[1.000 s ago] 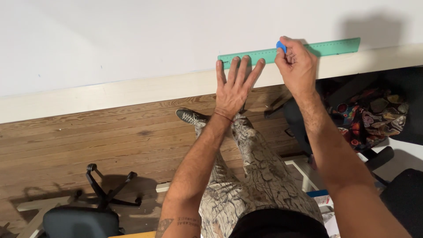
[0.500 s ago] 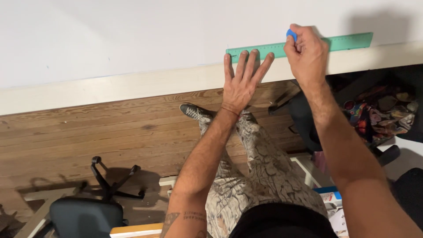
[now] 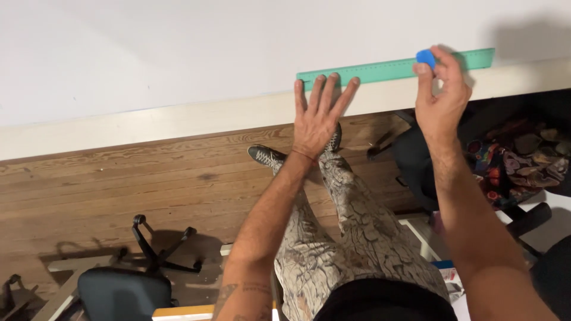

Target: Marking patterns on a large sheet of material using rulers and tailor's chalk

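Note:
A long green ruler (image 3: pixel 386 69) lies flat against the white wall (image 3: pixel 178 53), just above the cream baseboard (image 3: pixel 148 122). My left hand (image 3: pixel 318 116) presses its left end with fingers spread flat. Pinched in my right hand (image 3: pixel 441 95) is a small blue marking tool (image 3: pixel 425 57), its tip at the ruler's upper edge toward the right end. What kind of tool it is I cannot tell.
My patterned trousers (image 3: pixel 351 238) and dark shoes (image 3: pixel 266 156) stand over a wooden floor (image 3: pixel 119 190). A black office chair (image 3: pixel 128 285) sits at lower left. Another dark chair (image 3: pixel 416 154) and a colourful heap of cloth (image 3: pixel 523 160) are at right.
My right hand has slid the blue tool to the right along the ruler's top edge. My left hand stays pressed on the left end. The view shifted slightly.

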